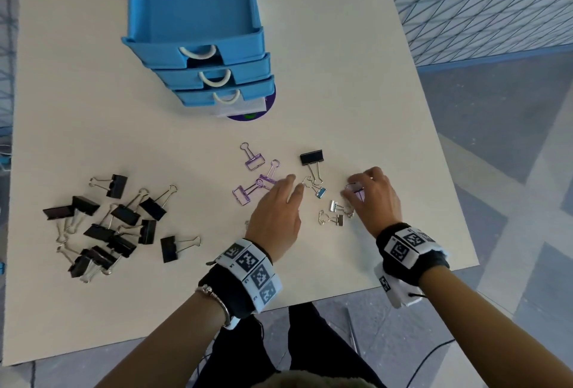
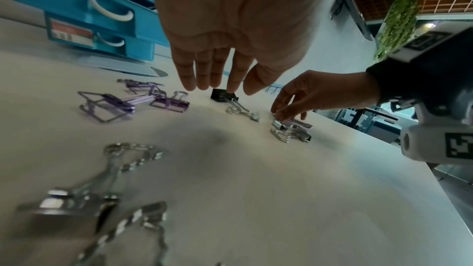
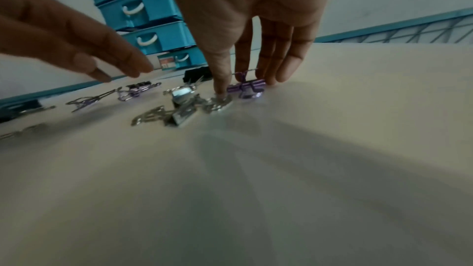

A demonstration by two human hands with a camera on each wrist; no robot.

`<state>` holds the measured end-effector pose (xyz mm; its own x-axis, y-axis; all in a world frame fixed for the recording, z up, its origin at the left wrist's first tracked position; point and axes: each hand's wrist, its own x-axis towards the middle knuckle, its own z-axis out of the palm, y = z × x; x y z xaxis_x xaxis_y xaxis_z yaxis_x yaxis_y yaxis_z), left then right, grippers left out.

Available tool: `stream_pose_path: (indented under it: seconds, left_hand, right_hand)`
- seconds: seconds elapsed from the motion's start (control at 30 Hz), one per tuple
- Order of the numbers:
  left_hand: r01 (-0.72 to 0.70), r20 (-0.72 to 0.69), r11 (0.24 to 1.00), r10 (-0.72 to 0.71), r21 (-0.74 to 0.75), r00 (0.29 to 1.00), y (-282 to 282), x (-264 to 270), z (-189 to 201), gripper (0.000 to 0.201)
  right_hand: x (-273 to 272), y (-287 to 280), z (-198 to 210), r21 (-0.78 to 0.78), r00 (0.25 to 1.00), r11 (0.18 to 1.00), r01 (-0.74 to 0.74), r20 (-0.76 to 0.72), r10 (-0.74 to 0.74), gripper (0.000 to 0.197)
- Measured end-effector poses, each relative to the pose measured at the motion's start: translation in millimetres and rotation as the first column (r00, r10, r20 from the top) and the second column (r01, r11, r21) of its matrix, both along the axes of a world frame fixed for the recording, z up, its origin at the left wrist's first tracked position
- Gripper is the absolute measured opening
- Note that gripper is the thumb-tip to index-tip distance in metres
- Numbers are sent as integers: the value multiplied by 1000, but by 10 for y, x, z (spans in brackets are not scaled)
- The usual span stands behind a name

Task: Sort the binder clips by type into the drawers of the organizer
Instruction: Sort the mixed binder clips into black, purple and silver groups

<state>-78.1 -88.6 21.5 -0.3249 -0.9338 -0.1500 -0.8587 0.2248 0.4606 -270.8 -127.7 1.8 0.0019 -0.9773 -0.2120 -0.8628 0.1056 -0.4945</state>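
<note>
The blue organizer (image 1: pixel 155 52) stands at the back of the table, its top drawer pulled out and showing nothing inside. Several black binder clips (image 1: pixel 105 226) lie piled at the left. Purple wire clips (image 1: pixel 255 162) lie in the middle, and one black clip (image 1: pixel 311 156) lies beyond my hands. My left hand (image 1: pixel 294 186) hovers with straight fingers beside the purple clips and holds nothing. My right hand (image 1: pixel 348 193) pinches a small purple clip (image 3: pixel 245 87) against the table. Small silver clips (image 1: pixel 333 218) lie just beside it.
A small clip with a blue body (image 1: pixel 321 192) lies between my hands. More silver clips (image 2: pixel 76 195) lie under my left wrist. The table's right edge (image 1: pixel 459 217) runs close to my right hand. A purple disc (image 1: pixel 248 116) sticks out under the organizer.
</note>
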Motion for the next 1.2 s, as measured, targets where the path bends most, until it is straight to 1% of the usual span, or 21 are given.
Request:
stream_pose_path:
  seconds: [0.1,0.23,0.3,0.37,0.43,0.47,0.5,0.53,0.57,0.63,0.67,0.73,0.8,0.87,0.93,1.03,1.13,1.2]
  left_hand:
    - [17,14,999,-17,29,1000,-38,-65,-37,49]
    - [42,26,998,-44,55,999,-159,-139,-73,53]
    - [48,36,997,-51,65,998,-244,-179,-65,54]
    - [32,45,998,-35,55,998,-342,-193,-60,53]
    - [6,26,1000,-7,26,1000,-444,-180,-29,51]
    - [-7,17,999,7,36,1000,-494,-175,-2,51]
    - [-11,45,998,8,56,999,-543,-171,28,52]
    - [10,110,997,-19,79,994,-594,-162,49,54]
    - [42,182,995,-58,89,982,-640,-149,45,55]
    - [120,248,982,-153,144,957,-728,-129,60,58]
    - [153,257,979,-183,134,949,-757,-126,41,59]
    - [190,207,981,-193,37,959,-783,-148,11,59]
    - [233,205,971,-238,47,949,-806,-155,-6,53]
    - [257,326,964,-263,61,908,-804,-166,-8,46]
    - [260,408,963,-267,72,873,-848,-190,61,42]
    - [261,428,964,-260,58,866,-882,-245,67,39]
    - [224,401,971,-238,83,885,-873,-241,85,39]
    - [167,348,986,-167,28,922,-886,-226,66,39]
  right_hand:
    - [-134,-139,6,19,995,997,72,65,-73,18]
    - [-159,-485,107,5,996,998,67,51,-67,23]
    - [-96,-679,147,8,999,1000,23,28,-23,22]
    - [-2,-834,155,25,999,999,-47,5,47,16]
    - [109,-949,153,53,992,991,-122,-9,123,12]
    - [167,-994,155,67,988,986,-150,-8,151,11]
    - [227,-1030,155,76,984,982,-175,-6,176,11]
    - [287,-1062,158,80,980,977,-199,-6,200,10]
    - [341,-1085,156,81,975,972,-221,-6,222,9]
    - [421,-1109,151,77,970,967,-243,9,243,8]
    - [441,-1112,144,74,968,965,-250,15,250,9]
    - [445,-1110,131,71,961,959,-274,-5,275,15]
    - [420,-1105,130,73,957,955,-288,-18,290,20]
    - [388,-1087,140,78,953,950,-302,-7,303,24]
    - [363,-1063,147,83,946,943,-321,-7,323,27]
    - [341,-1030,157,81,947,944,-319,-3,321,35]
    - [330,-1003,174,89,949,945,-315,6,316,43]
    - [325,-992,171,113,948,942,-316,12,317,45]
